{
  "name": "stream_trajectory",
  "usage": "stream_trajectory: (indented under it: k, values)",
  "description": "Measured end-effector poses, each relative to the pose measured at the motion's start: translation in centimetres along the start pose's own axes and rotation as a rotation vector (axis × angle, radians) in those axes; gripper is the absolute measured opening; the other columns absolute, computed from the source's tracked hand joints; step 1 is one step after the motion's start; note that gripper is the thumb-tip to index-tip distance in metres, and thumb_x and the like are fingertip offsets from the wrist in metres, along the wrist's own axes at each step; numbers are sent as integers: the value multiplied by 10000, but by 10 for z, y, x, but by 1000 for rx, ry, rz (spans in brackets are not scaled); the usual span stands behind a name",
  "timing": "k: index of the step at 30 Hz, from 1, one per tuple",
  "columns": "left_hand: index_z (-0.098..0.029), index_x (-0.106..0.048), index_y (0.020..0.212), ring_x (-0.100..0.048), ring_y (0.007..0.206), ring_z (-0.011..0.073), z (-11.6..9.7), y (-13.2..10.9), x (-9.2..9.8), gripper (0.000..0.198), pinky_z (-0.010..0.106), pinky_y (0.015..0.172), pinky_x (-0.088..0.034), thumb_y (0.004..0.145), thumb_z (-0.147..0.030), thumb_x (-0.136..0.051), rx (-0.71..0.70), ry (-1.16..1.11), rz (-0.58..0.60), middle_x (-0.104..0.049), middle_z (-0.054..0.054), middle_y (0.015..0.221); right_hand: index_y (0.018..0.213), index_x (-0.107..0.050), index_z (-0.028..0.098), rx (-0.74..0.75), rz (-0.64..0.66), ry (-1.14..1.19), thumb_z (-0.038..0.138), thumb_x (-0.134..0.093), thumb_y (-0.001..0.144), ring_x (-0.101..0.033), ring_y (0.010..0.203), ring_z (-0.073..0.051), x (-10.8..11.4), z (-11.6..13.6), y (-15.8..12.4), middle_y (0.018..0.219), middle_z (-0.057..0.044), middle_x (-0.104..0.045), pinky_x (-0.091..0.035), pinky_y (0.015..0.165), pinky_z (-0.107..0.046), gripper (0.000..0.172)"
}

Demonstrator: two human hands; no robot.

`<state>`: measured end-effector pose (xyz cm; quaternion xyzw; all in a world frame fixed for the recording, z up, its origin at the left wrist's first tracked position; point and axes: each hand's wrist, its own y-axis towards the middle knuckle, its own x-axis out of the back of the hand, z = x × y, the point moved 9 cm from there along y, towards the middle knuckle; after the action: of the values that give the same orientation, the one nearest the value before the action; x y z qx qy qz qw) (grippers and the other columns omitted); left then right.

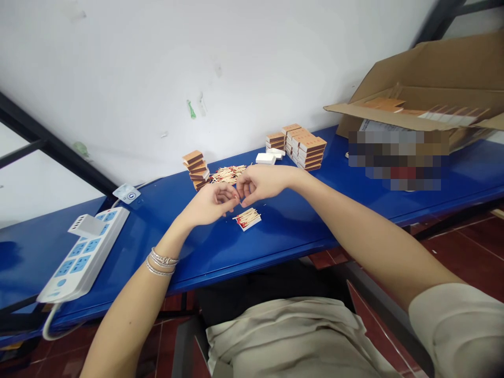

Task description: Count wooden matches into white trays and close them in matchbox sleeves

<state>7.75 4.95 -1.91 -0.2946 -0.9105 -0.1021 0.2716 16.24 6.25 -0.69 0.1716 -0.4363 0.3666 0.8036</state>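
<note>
My left hand (214, 203) and my right hand (262, 184) meet above the blue table, fingertips nearly touching. Both have thumb and fingers drawn together in a pinch. A speck of red shows at the left fingertips, but what either hand holds is too small to tell. Just below them lies a white matchbox tray (252, 224) heaped with red-tipped matches (247, 216), a few jutting past its edge. Behind my hands spreads a loose pile of matches (227, 174), partly covered by the fingers.
A small stack of matchboxes (193, 163) rises left of the pile. White trays (266, 158) and a larger block of matchboxes (307, 142) stand behind, toward the wall. At left lies a power strip (84, 257) with a cable; at right, an open cardboard box (441, 73).
</note>
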Motion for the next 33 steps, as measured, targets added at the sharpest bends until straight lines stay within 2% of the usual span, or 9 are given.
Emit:
stream_trajectory:
  k: [4,7,10,13,18,21,26,33]
  values:
    - [-133,-568,870,-658,642,149,4,0,3,210,263,549,-548,774,-262,-703,66,-88,-56,-676,59,729,851,-708,173,18,-18,51,318,-707,729,-654,673,-147,0,0,1,789,-35,-747,-451,610,-251,189]
    - [-128,-582,899,-664,680,156,4,-1,4,248,274,578,-554,765,-287,-717,63,-29,-45,-693,75,790,819,-707,165,-16,-1,41,308,-695,731,-651,642,-148,-1,-5,2,726,-34,-734,-451,602,-251,169]
    - [-131,-628,918,-648,714,141,-1,-3,2,248,264,620,-531,762,-304,-713,14,182,31,-707,74,880,824,-700,155,-42,79,18,291,-695,721,-644,618,-146,-6,-10,1,657,-19,-709,-443,598,-252,170]
    - [-144,-666,938,-618,679,125,0,-7,-4,243,249,614,-497,789,-336,-676,42,372,145,-721,55,885,843,-697,155,-30,179,13,320,-720,701,-637,625,-144,-13,-12,0,667,-12,-709,-436,601,-253,219]
    - [-147,-704,929,-614,668,131,6,-12,-15,258,231,598,-473,796,-360,-644,116,411,306,-722,44,838,850,-707,160,-28,260,-27,378,-752,674,-628,660,-144,-24,-14,-1,726,-12,-720,-423,608,-256,284]
    - [-149,-715,905,-612,652,129,6,-13,-19,258,221,587,-462,794,-369,-640,106,415,341,-722,41,818,855,-718,168,-42,274,-64,383,-753,677,-628,680,-149,-26,-17,-1,741,-10,-723,-415,621,-261,282]
    - [-151,-718,874,-601,604,121,6,-17,-26,285,207,546,-434,788,-413,-649,104,432,386,-715,35,761,834,-724,170,-52,225,-110,311,-743,677,-631,693,-157,-20,-22,0,720,-6,-717,-408,625,-266,212]
    - [-150,-723,769,-579,533,111,0,-19,-31,232,202,501,-401,766,-369,-647,129,443,388,-697,20,658,849,-721,174,-27,225,-75,322,-733,687,-633,701,-157,-21,-22,2,716,-2,-718,-413,632,-267,219]
